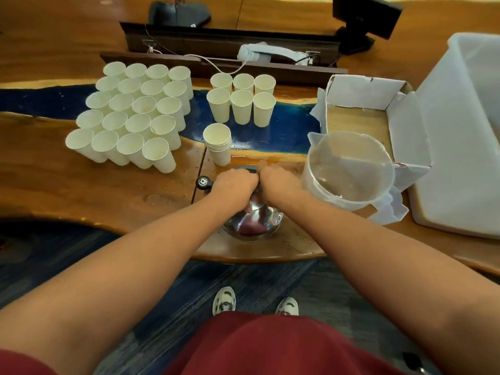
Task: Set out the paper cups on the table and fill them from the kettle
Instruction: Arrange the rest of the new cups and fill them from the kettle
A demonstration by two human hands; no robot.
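A shiny steel kettle (253, 221) stands at the table's near edge, its black handle (204, 182) on top. My left hand (235, 182) grips that handle. My right hand (278, 180) lies right beside it over the kettle's top, fingers curled; what it holds is hidden. Just beyond my hands stands a stack of nested paper cups (217, 143). Several white cups (130, 115) sit in a tight block at the left, and a smaller group of cups (242, 100) sits behind the stack.
A clear plastic pitcher (347, 171) stands right of my hands. Behind it lies an open cardboard box (359, 115), and a large translucent tub (465, 136) is at far right. Water droplets dot the wooden table (81, 190). A white power strip (259, 54) lies at the back.
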